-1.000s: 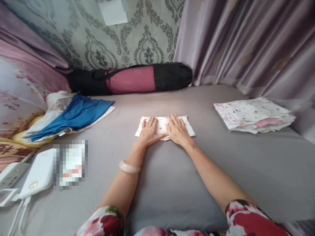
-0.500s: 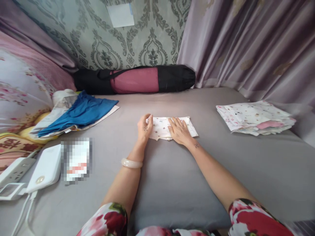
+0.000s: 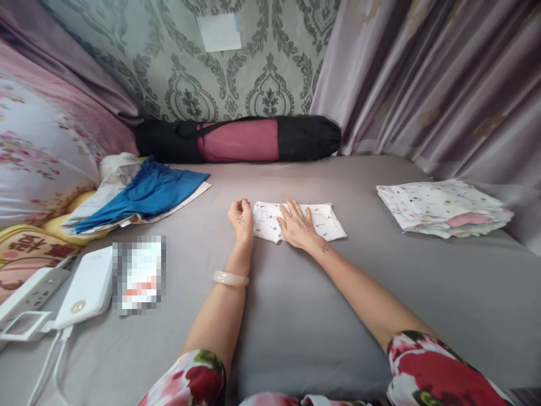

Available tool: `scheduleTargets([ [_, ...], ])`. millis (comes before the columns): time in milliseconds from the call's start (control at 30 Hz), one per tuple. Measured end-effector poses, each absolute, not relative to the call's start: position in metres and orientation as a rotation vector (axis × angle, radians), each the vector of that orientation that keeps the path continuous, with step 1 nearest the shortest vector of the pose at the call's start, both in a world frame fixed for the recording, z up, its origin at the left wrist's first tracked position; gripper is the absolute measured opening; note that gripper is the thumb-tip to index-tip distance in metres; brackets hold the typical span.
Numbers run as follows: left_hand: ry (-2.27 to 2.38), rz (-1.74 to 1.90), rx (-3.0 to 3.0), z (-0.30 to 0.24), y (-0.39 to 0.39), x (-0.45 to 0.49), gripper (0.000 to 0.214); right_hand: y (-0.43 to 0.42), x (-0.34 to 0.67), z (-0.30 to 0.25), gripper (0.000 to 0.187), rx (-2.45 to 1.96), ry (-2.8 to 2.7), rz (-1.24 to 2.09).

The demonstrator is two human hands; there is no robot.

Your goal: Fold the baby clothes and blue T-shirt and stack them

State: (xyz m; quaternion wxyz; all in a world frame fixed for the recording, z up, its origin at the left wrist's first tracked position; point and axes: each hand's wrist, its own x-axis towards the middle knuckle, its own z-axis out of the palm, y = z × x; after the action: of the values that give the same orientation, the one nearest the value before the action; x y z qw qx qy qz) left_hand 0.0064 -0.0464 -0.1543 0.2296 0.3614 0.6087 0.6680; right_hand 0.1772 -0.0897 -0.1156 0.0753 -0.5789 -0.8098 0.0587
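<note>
A small folded white garment (image 3: 266, 221) with a scattered coloured print lies flat on the grey bed sheet in the middle of the head view. My right hand (image 3: 296, 224) rests flat on top of it, fingers spread, and covers its centre. Beside the garment's left edge is my left hand (image 3: 242, 219), its fingers curled in and no cloth visible in them. Whether this hand touches the edge is hard to tell. A pale bangle (image 3: 230, 278) circles my left wrist.
At right lies a stack of folded printed cloths (image 3: 443, 206). A blue garment (image 3: 147, 194) tops a pile at left. Nearer are a white power bank (image 3: 87, 287) with cables and a power strip (image 3: 36, 290). A black and pink roll bag (image 3: 239, 140) lies along the wall.
My left hand has moved left off the garment, and its fingers have curled. My right hand has slid left across the cloth. The view has shifted slightly.
</note>
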Motion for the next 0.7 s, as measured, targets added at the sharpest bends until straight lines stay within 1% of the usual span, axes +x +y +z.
scheduleTargets([
  [233, 1.654, 1.857, 0.922, -0.153, -0.048, 0.005, 0.02, -0.091, 0.177, -0.122, 0.057, -1.735, -2.404, 0.14],
  [400, 1.651, 1.876, 0.897, -0.15, -0.048, 0.006, 0.02, -0.09, 0.173, -0.118, 0.056, -1.75, -2.415, 0.189],
  [700, 1.637, 1.892, 0.891, -0.147, -0.049, 0.007, 0.02, -0.09, 0.141, -0.12, 0.058, -1.666, -2.405, 0.198],
])
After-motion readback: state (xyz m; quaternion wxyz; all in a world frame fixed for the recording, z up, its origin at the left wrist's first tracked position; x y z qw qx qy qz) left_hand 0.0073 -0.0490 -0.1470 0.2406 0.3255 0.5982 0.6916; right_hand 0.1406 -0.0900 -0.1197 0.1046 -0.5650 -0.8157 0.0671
